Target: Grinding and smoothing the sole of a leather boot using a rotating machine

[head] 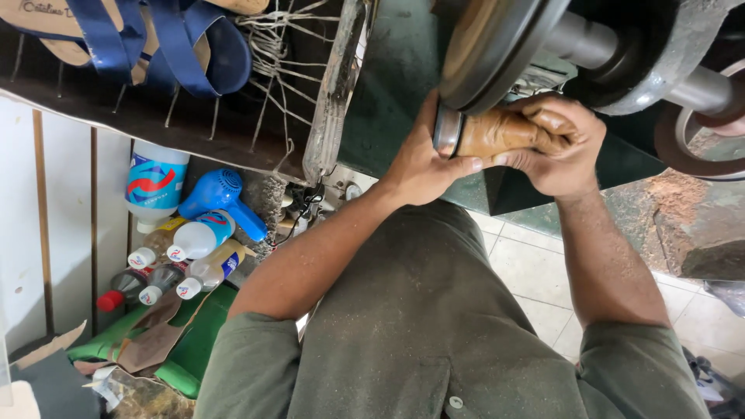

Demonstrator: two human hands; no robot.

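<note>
Pale floor tiles (pixel 535 271) and a dark green machine housing (pixel 403 85) filled the background, seen from above over the person's grey-green shirt (pixel 419 326). At the top of the view a grinding wheel (pixel 497 46) sat on a steel shaft (pixel 597 43), and everything else is placed from that wheel.

Directly below the wheel's lower rim, both hands closed around a brown leather piece (pixel 497 133), which looked like part of a shoe, with a round metallic end (pixel 447 130) at its left. The piece's long axis ran roughly level, left to right, and its upper left part touched or nearly touched the wheel's rim; I could not tell which. The left hand (pixel 427 159), below and left of the wheel, wrapped the metallic end, its thumb laid along the underside of the leather. The right hand (pixel 555 147), below and a little right of the wheel, gripped the other end with fingers curled tightly over it. Both were equally near the wheel, the piece lying between them.

Far to the wheel's lower left, a blue hair dryer (pixel 221 198) lay among several plastic bottles (pixel 198 240) with white caps. Far left of the wheel, level with it, blue-strapped sandals (pixel 155 43) rested on a wire rack (pixel 272 46).
</note>
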